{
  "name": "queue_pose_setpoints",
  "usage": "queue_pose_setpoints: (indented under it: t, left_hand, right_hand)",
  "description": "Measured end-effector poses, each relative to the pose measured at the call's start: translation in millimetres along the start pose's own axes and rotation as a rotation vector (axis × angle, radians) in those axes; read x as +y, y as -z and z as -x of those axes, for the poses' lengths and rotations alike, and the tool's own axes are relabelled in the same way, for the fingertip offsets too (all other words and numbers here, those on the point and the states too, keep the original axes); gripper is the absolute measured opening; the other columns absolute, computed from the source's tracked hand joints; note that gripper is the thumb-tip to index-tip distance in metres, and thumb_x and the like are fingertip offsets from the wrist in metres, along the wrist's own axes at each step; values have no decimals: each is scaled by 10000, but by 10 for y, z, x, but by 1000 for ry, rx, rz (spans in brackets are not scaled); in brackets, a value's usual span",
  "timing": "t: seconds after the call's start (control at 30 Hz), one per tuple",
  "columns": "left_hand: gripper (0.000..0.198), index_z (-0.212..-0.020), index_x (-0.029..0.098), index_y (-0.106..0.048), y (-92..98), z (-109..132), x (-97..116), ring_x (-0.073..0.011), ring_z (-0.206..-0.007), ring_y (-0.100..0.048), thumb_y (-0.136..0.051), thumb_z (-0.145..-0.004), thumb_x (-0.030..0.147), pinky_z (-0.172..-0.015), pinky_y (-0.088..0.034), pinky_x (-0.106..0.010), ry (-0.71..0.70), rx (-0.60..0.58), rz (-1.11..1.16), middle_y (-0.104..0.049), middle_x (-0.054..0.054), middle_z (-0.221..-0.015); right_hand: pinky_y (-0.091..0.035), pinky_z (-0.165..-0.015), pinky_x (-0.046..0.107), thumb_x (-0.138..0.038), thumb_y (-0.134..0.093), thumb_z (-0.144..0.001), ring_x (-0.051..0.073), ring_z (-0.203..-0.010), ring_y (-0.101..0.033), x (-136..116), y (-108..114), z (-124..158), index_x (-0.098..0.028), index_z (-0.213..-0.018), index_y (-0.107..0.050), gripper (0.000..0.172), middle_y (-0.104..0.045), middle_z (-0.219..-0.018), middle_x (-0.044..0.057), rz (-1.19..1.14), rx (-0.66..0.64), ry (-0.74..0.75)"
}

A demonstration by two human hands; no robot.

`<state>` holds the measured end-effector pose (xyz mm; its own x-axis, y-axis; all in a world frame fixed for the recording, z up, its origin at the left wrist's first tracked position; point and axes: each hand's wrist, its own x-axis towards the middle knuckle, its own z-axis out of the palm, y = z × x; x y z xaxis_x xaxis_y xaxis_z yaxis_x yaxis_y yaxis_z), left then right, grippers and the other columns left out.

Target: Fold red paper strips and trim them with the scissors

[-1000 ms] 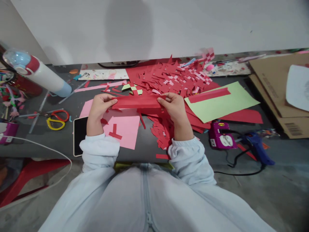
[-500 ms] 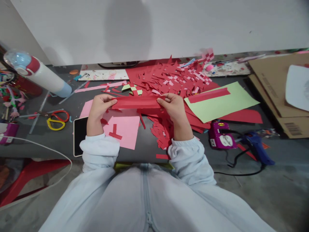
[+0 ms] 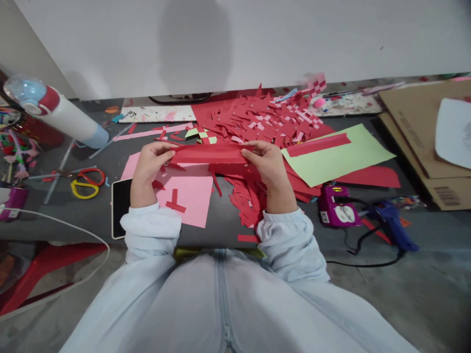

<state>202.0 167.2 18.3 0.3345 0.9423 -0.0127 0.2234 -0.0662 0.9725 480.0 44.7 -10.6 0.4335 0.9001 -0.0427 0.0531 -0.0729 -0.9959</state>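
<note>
A folded strip of red paper (image 3: 209, 154) stretches level between my two hands, above the table. At its left end my left hand (image 3: 152, 164) pinches it between thumb and fingers. My right hand (image 3: 263, 159) grips the other end the same way. Below the strip lies a pink paper sheet (image 3: 196, 196) with small red scraps on it. A heap of cut red and pink paper pieces (image 3: 253, 117) spreads just behind my hands. Right of my right hand, a light green sheet (image 3: 342, 157) carries another folded red strip (image 3: 319, 144).
Orange-and-yellow scissors (image 3: 88, 183), a phone (image 3: 121, 208) and a white bottle (image 3: 73, 117) are on the left. To the right are a purple box (image 3: 338, 206), a blue glue gun (image 3: 393, 223) and brown cardboard (image 3: 412, 132). A white panel (image 3: 294, 44) rises behind the table.
My right hand has shifted slightly right along the strip, and my left hand slightly left. The strip's lower edge sits a little higher; both hands keep hold of it.
</note>
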Motion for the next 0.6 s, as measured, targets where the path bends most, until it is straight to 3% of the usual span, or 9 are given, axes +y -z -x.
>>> queue_pose_setpoints:
  t: [0.13,0.4,0.6]
  left_hand:
    - [144,-765,201,-737,-32,-22,-17,-66,-498,-482,-687,-632,214,-486,-376,-203,-26,63,18,-630,18,-619]
    - [98,-638,204,-704,-108,-13,49,-61,-485,-482,-637,-634,132,-493,-382,-199,-53,194,62,-619,34,-570]
    - [80,-631,196,-716,-101,-19,21,-74,-577,-565,-658,-629,141,-582,-450,-196,-239,205,83,-659,23,-626]
  right_hand:
    - [-529,-567,323,-361,-729,-667,120,-514,-504,-65,-22,36,-223,-842,-716,224,-560,-582,-33,-37,14,32]
    - [-493,-600,297,-327,-709,-673,129,-600,-516,-50,-51,36,-236,-780,-689,142,-600,-665,-9,-76,47,118]
    - [-469,-614,267,-303,-692,-688,116,-626,-542,-51,-22,36,-215,-783,-676,130,-626,-706,-13,-69,-20,98]
